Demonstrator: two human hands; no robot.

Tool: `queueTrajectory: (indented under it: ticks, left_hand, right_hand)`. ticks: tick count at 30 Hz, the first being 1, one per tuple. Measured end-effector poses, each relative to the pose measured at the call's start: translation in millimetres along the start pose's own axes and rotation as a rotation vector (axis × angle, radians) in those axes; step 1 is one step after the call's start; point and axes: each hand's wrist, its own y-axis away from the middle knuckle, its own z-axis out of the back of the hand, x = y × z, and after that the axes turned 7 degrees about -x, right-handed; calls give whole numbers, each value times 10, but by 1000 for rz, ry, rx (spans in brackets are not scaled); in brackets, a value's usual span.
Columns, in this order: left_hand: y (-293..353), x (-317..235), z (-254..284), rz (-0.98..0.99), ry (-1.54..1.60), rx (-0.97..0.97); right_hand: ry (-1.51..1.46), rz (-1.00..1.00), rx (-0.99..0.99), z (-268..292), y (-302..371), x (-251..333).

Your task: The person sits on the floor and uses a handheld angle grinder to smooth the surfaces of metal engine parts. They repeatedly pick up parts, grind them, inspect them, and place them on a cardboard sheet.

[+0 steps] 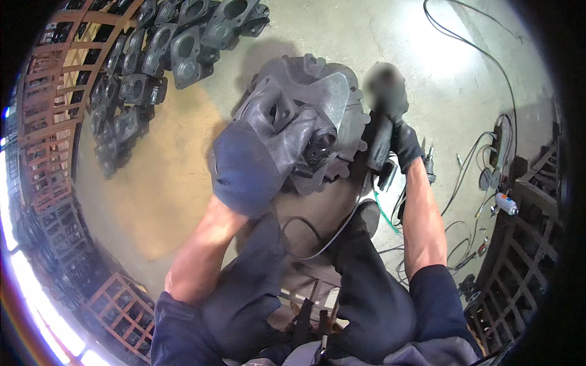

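Casting: seen in the head view, bulky and grey, with an irregular outline and notched lobes at its edge; sits on the floor in front of your legs. A paler flat face catches light at its upper right; a round opening shows lower down, near your left fingers.
Left hand: your dark-gloved hand lies over the casting's left side, touching it. Your fingers merge with the grey metal, so you cannot tell from here whether they clamp or simply rest.
Right hand: gloved in black, your fingers closed around a dark hand tool. Tool is held just right of the casting, apart from it; its round upper end is blurred.
Castings row: smaller dark parts with round openings, grouped on the floor at upper left, well apart from your hands.
Cables: looped over the floor to the right of your right forearm. A thin green line runs between that forearm and your shoe.
Small cylinder: white with blue, at far right, near the slatted rack.
Barred cage: rust-brown, along your left side.
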Motion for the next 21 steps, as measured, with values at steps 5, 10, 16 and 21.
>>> queueTrajectory:
  ticks: [5,10,16,21]
  left_hand:
    - [-14,46,45,-159,-107,-101]
    - [-56,72,105,-306,-221,-135]
    - [-71,123,134,-231,-313,-91]
    - [-112,204,103,-317,-390,-122]
  right_hand:
    - [1009,377,-365,86,707,185]
    - [1272,263,-402,182,1157,-215]
    - [1141,252,-322,144,1033,-593]
    - [1209,212,-384,194,1170,-395]
